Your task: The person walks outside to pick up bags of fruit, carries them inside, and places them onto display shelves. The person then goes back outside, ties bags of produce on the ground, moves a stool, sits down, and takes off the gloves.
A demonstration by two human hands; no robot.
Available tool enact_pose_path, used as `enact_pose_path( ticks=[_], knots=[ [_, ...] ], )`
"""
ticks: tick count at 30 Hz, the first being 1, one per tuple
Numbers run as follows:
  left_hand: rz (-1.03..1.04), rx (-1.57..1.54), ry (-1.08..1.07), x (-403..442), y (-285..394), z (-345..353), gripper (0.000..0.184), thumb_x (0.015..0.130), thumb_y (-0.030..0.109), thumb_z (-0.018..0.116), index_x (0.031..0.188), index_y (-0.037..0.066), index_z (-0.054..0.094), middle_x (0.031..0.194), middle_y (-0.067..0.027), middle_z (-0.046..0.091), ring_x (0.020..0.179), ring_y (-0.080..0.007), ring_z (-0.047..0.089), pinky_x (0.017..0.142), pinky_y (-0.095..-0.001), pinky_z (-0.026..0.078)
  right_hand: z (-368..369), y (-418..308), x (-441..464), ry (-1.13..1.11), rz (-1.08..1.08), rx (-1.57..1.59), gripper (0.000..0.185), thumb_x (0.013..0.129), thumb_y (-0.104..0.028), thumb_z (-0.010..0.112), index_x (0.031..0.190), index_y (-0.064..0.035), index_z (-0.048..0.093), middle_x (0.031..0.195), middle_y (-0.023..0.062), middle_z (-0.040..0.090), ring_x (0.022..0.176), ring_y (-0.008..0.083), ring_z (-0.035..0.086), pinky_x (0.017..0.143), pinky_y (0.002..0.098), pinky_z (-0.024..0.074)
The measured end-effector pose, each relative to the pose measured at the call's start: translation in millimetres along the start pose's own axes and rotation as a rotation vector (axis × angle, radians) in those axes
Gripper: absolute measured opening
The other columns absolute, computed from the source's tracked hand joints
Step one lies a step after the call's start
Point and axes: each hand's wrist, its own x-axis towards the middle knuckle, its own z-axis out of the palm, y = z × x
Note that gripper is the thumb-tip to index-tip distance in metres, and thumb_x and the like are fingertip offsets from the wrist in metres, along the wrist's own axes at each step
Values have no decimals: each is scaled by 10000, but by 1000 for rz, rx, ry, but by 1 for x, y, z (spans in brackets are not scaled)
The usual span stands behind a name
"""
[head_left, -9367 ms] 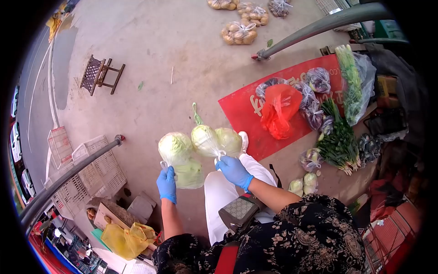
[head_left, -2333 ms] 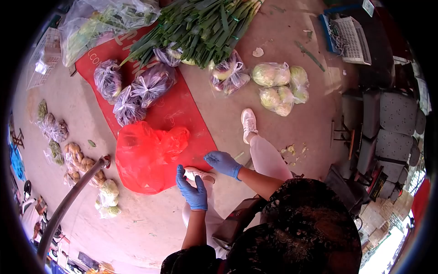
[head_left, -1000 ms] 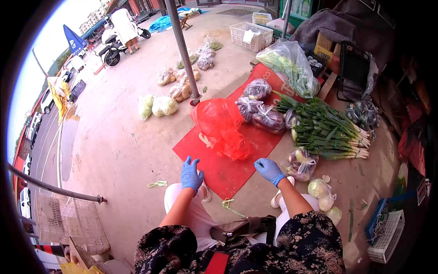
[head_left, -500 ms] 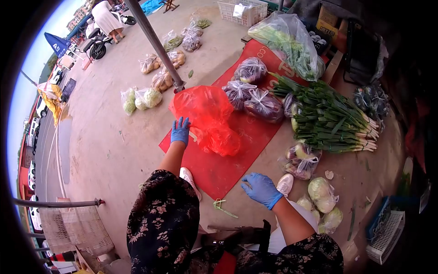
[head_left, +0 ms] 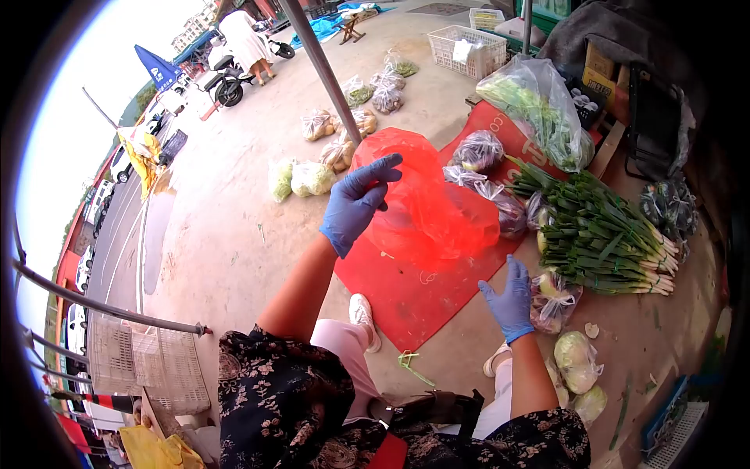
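A translucent red plastic bag (head_left: 426, 211) billows above the red mat (head_left: 406, 301). My left hand (head_left: 355, 203), in a blue glove, is raised at the bag's left edge with the fingers curled closed on it; the exact grip is partly hidden. On the right, my right hand (head_left: 512, 301), also gloved in blue, is open with thumb and fingers apart, below the bag's right end. A bagged bunch of purple-and-white vegetables (head_left: 553, 301) lies just beside it. Behind the red bag are bagged dark purple vegetables (head_left: 478, 151), partly covered by it.
Bundled green leeks (head_left: 601, 234) lie right of the mat, with a large bag of leafy greens (head_left: 539, 117) behind. Bagged cabbages (head_left: 578, 363) sit by my right foot. A metal pole (head_left: 320, 66) rises beyond the bag, near bagged pale green vegetables (head_left: 311, 178). A white crate (head_left: 469, 53) stands farther back.
My left hand has risen and its fingers have curled closed. The red bag has lifted and spread out to the right. My right hand has moved right and opened. The view has shifted.
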Motion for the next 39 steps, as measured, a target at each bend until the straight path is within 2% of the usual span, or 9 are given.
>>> enact_pose_path(
  ticks=[7,8,12,16,21,26,30,35,39],
  knots=[
    [126,-251,356,-93,46,-49,401,818,31,490,1216,-3,523,1010,-94,628,586,-66,478,536,-203,402,-23,12,19,295,253,84,1173,566,-425,819,1404,-10,111,1412,287,173,1306,420,198,1056,458,231],
    [131,-330,454,-97,37,-60,405,812,23,489,1215,9,526,991,-93,630,571,-68,466,512,-205,370,-13,24,25,391,190,60,1152,590,-402,819,1409,-19,105,1378,273,262,1284,366,283,1040,439,273],
    [61,-466,688,-98,-30,-81,380,819,3,470,1193,23,535,994,-82,623,559,-53,427,518,-181,347,-4,18,36,0,759,1134,680,767,-254,708,1301,-18,360,1068,61,588,901,170,578,825,312,462],
    [-171,-581,671,-75,-126,-57,397,817,-15,484,1210,30,514,1058,-94,603,645,-52,485,522,-176,356,33,39,37,125,659,1125,261,849,-161,595,1072,-28,561,934,18,624,723,114,591,655,257,492],
    [-290,-145,424,-66,-175,-17,483,797,-92,394,1252,47,480,1268,-38,510,1056,-100,544,560,-163,407,29,31,41,161,615,802,227,884,-112,525,1079,-6,572,904,60,628,723,124,615,618,250,498],
    [-212,46,403,-61,-177,3,486,802,-117,399,1251,44,491,1182,-77,574,1024,-125,568,810,-243,454,39,29,34,73,601,767,279,906,-117,475,1161,-14,523,921,49,612,731,119,603,630,256,500],
    [-216,87,339,-62,-163,8,586,808,-104,405,1360,88,363,1198,-104,560,981,-124,570,779,-233,459,33,16,33,37,540,638,294,894,-115,470,1164,-8,514,923,60,610,730,124,597,630,269,495],
    [-368,-392,-6,-86,-182,41,762,832,-5,471,1447,123,40,1295,-145,449,1149,-206,457,896,-299,403,44,22,14,-341,425,446,286,859,-123,499,1112,6,535,892,67,620,749,143,606,681,294,487],
    [-557,-317,-372,-121,-177,101,999,750,339,720,1437,79,44,1451,-197,183,1355,-274,180,1057,-342,247,69,-12,-21,-867,221,591,329,798,-88,560,1113,1,528,914,73,611,844,171,589,781,304,464]
  ],
)
